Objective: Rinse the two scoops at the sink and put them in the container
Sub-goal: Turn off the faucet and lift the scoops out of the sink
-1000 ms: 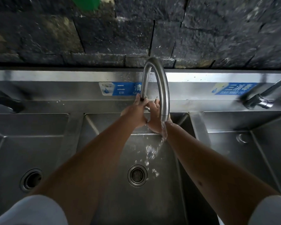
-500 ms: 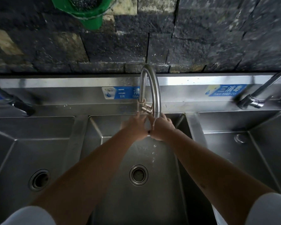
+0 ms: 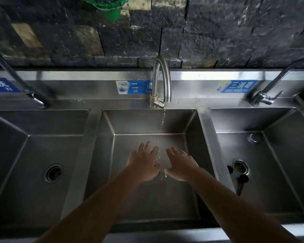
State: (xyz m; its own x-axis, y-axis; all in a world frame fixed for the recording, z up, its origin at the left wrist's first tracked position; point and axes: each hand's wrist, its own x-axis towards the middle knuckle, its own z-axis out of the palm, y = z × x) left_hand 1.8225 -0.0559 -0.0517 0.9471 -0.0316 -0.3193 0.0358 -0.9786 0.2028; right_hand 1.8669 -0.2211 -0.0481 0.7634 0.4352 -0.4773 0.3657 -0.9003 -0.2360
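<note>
Your left hand (image 3: 144,163) and right hand (image 3: 180,164) are both flat and open, fingers spread, palms down. They hold nothing. They hang low in the middle sink (image 3: 105,172), close to each other but not touching, with drops of water falling between them.

Here is what could go wrong. Your hands look wet, so I think a scoop could slip when you pick it up. The tap (image 3: 161,81) has only a thin stream of water (image 3: 163,120) coming out. I think that is too little to rinse a scoop well, so dirt could stay on it. The stream lands past your fingers, not on them, so a scoop held where your hands are now would miss the water.

Now the scoops. I cannot see any scoop in any of the three sinks, and I cannot see the container. In the right sink (image 3: 279,163) there is a small dark thing (image 3: 242,179) by the drain, but I cannot tell what it is. Far up on the wall (image 3: 218,32) there is a green thing (image 3: 109,7), cut off by the top edge.
</note>
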